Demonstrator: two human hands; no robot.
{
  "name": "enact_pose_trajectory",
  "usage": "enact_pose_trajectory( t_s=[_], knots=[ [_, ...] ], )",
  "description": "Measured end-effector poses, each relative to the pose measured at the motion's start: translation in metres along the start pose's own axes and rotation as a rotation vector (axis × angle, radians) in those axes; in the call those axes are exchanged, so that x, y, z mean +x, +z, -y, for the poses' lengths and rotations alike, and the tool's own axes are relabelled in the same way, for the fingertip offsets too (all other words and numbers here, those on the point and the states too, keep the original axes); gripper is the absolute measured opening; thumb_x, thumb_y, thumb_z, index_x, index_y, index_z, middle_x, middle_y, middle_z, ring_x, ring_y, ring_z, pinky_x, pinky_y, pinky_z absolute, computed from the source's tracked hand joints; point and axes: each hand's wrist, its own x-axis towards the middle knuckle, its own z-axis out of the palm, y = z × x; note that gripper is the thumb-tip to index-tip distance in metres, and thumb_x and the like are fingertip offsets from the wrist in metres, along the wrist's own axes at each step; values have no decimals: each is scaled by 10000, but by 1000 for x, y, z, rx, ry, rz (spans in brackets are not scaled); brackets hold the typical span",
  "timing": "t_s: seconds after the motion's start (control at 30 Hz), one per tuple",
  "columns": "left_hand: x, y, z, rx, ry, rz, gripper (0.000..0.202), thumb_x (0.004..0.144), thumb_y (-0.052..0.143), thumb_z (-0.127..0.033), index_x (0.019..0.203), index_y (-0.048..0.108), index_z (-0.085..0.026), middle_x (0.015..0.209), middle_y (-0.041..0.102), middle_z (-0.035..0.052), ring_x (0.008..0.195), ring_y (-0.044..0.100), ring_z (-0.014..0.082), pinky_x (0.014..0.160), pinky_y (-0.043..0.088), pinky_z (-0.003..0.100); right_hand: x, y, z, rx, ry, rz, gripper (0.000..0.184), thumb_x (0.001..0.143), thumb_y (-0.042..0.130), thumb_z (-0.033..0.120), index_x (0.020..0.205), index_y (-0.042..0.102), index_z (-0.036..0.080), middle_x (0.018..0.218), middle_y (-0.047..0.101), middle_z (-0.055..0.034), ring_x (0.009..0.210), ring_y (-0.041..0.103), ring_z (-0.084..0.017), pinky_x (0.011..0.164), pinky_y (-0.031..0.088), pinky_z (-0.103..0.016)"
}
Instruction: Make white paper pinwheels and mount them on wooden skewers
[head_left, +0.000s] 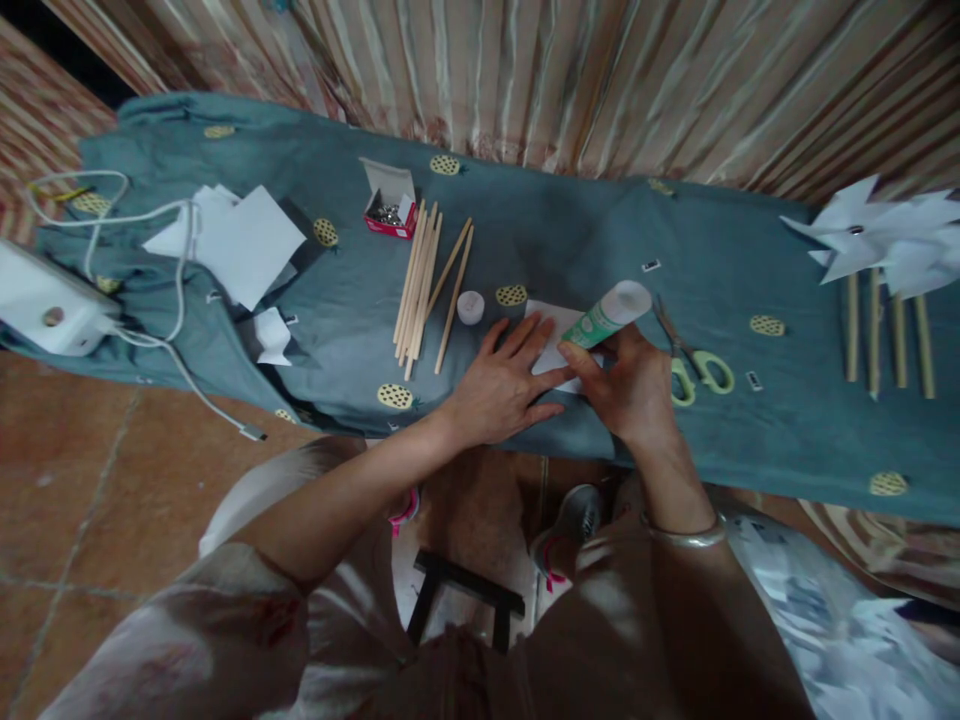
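Note:
My left hand (pixel 504 388) lies flat with spread fingers on a small white sheet of paper (pixel 550 322), pressing it to the cloth. In my right hand (pixel 626 375) is a green and white glue stick (pixel 606 314), tilted with its lower end down at the paper; the tip is hidden by my fingers. A round white cap (pixel 471 308) rests left of the paper. Close to my right hand lie scissors (pixel 694 365) with light green handles, blades pointing away from me. Several thin wooden sticks (pixel 417 285) lie left of the cap.
A red box (pixel 390 212) of small metal pins stands open behind the sticks. White paper sheets (pixel 251 245) and a white device (pixel 56 310) with cables are at left. White paper pinwheels (pixel 855 232) on sticks lie at far right. A pleated curtain (pixel 525 80) hangs behind the table.

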Motion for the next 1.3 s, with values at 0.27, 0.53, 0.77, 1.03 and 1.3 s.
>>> enact_pose_trajectory(
  t_s=[0.27,0.53,0.77,1.03,1.3],
  knots=[
    [0,0,0,-7,8,-24,483,890,514,-506,1329,522,-305,1519,345,143,1411,274,345,1103,212,578,7,0,-2,105,110,-104,302,766,647,478,866,612,194,799,707,-81,756,667,-267,708,507,-401],
    [-1,0,0,-38,3,-27,526,887,519,-503,1359,485,-272,1524,326,155,1414,270,344,1106,216,579,16,-7,-17,939,295,-440,263,735,702,456,746,564,232,755,645,17,760,654,-158,766,557,-354],
    [-6,-35,29,-25,-135,-270,483,933,470,-385,1368,464,-174,1440,438,152,1307,401,289,1080,316,470,9,-16,-28,1354,407,-342,214,766,663,436,805,602,235,771,682,11,811,691,-153,809,582,-335],
    [-15,-46,62,-103,-346,-246,329,849,521,-189,1151,651,-176,1146,628,105,1087,560,251,974,453,427,-1,-22,-23,1508,499,-245,263,738,721,457,800,635,216,806,713,16,756,686,-106,720,576,-238],
    [3,-39,23,-1233,-559,-399,328,675,746,-286,968,652,-174,915,668,28,792,643,157,805,532,346,-5,-16,-10,1556,530,-238,250,724,759,403,834,655,203,795,718,36,729,690,-91,649,584,-182]
  ],
)
